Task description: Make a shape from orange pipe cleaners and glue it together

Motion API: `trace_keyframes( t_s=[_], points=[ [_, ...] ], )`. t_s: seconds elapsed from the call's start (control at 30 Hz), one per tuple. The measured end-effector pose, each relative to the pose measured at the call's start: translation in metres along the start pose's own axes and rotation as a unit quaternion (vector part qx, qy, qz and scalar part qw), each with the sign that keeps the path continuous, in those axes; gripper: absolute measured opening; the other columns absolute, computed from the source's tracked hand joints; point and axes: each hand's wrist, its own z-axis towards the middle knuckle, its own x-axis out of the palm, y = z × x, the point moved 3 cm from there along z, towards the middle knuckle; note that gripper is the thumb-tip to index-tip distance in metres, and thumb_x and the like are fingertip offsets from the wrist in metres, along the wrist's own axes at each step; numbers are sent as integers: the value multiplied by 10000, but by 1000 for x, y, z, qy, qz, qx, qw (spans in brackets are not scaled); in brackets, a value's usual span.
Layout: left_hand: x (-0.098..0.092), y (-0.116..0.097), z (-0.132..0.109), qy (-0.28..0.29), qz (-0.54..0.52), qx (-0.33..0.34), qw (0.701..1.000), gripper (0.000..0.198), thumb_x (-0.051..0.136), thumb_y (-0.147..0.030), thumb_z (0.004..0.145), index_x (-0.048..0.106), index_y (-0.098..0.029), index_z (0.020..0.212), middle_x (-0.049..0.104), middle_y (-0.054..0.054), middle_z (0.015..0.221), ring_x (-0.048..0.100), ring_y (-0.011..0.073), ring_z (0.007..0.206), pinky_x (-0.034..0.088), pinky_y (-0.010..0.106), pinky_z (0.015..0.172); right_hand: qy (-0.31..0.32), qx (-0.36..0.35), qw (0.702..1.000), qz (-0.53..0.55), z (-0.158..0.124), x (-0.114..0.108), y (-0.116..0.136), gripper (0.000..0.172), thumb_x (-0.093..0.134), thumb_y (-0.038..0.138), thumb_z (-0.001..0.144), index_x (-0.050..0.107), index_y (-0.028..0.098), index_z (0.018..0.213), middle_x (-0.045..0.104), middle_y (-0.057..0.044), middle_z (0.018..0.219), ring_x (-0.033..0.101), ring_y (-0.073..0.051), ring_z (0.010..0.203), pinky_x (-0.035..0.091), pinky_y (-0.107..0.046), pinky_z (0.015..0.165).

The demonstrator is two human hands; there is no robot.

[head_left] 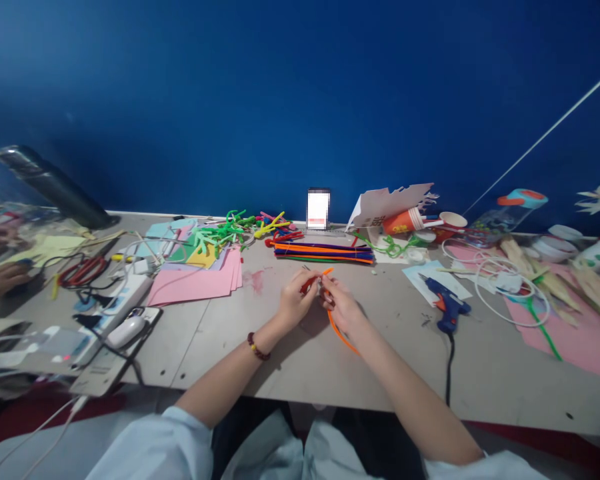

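Observation:
My left hand and my right hand meet above the middle of the table, fingertips pinched together. Between them is an orange pipe cleaner; one short end sticks up past the fingers and the long tail curves down below my right hand. Something small and dark shows at my left fingertips, too little to name. The exact grip point is hidden by the fingers. Just beyond my hands lies a bundle of pipe cleaners in purple, orange, red and green.
A lit phone leans against the blue wall. Pink paper and green bent pipe cleaners lie left, beside a power strip. Right are a blue glue gun, paper cups and a white cable. Another person's hand is far left.

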Motion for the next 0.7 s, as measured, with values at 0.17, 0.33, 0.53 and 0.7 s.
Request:
trace_keyframes(
  t_s=[0.17, 0.33, 0.53, 0.7],
  points=[
    [-1, -1, 1, -8, 3, 6, 1000, 155, 509, -180, 874, 639, -184, 959, 641, 46, 860, 597, 133, 799, 484, 256, 708, -4, 5, 1000, 4, -1, 0, 0, 418, 826, 428, 529, 515, 180, 658, 341, 105, 470, 236, -29, 415, 122, -182, 386],
    [0, -1, 0, -8, 3, 6, 1000, 159, 513, -181, 876, 640, -183, 972, 639, 47, 855, 595, 131, 796, 481, 252, 703, -6, 5, 1000, 20, 0, 0, -1, 410, 838, 395, 516, 532, 176, 678, 361, 103, 493, 237, -25, 414, 116, -182, 381],
    [1, 2, -1, 3, 3, 2, 1000, 183, 510, -195, 880, 650, -186, 998, 634, 47, 856, 587, 127, 782, 481, 249, 696, -1, 5, 1000, 31, 0, 0, -1, 393, 841, 378, 519, 539, 170, 661, 360, 101, 500, 230, -25, 420, 123, -181, 375],
    [1, 6, 0, 4, 10, 6, 1000, 194, 513, -214, 879, 667, -186, 995, 624, 43, 845, 572, 116, 728, 474, 236, 652, -12, -3, 999, 37, -1, -1, -1, 381, 843, 364, 522, 553, 176, 683, 383, 95, 542, 237, -21, 428, 131, -177, 372]
  ],
)
